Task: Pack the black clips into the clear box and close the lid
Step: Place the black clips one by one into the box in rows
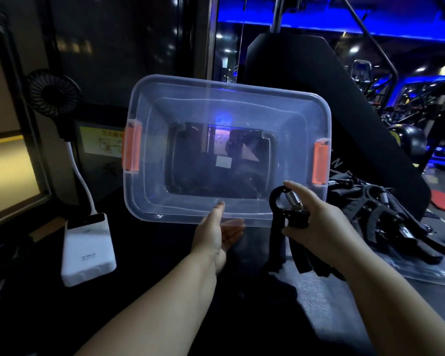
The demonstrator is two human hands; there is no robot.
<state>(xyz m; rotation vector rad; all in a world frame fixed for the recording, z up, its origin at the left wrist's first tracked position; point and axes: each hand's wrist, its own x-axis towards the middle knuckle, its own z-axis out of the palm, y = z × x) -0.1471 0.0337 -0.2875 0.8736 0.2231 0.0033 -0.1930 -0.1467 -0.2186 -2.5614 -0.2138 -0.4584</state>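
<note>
The clear box (303,119) with orange latches is tipped up so its open top faces me, and nothing lies inside it. My left hand (217,231) pinches its near rim, thumb on top and fingers underneath. My right hand (316,222) grips one black clip (289,209), a spring-loaded hand-grip shape, just in front of the box's near right corner. Several more black clips (385,217) lie in a heap to the right, on a clear flat plastic piece (421,274) that may be the lid.
A white power bank (88,250) lies at the left, with a small black fan (53,92) on a white gooseneck. A black padded gym seat (319,80) rises behind the box. Gym machines stand in the blue-lit background at right.
</note>
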